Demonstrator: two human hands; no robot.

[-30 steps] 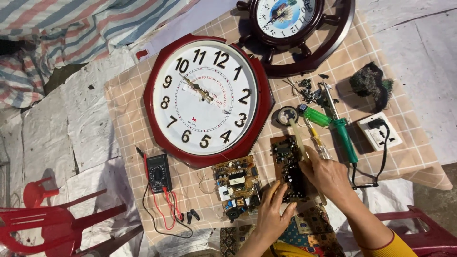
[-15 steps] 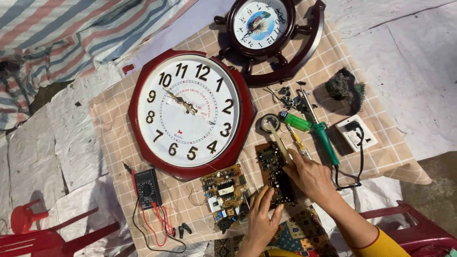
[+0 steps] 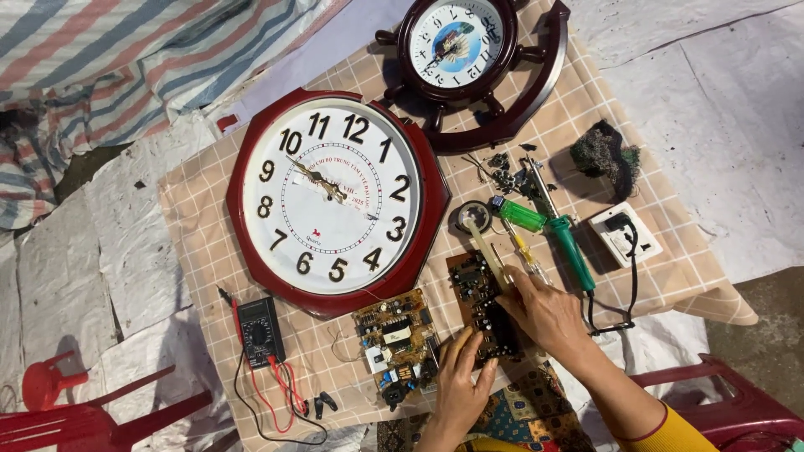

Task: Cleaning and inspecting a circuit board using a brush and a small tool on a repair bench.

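My left hand (image 3: 462,387) rested on the near end of the dark circuit board (image 3: 483,306) at the worktop's (image 3: 209,234) near edge, fingers curled over it. My right hand (image 3: 548,314) pressed on the board's right side, touching a pale stick (image 3: 486,249) that lay across it. A second, brown circuit board (image 3: 396,339) sat just left. The big red-rimmed clock (image 3: 335,198) filled the middle; a multimeter (image 3: 259,331) lay near the left corner.

Makeshift outdoor clock-repair stall: checked-cloth tabletop (image 3: 209,243), wall clock (image 3: 335,201) centre, soldering iron (image 3: 557,226) at 3 o'clock, multimeter (image 3: 258,331) at 7, tarpaulin (image 3: 109,59) at 10.
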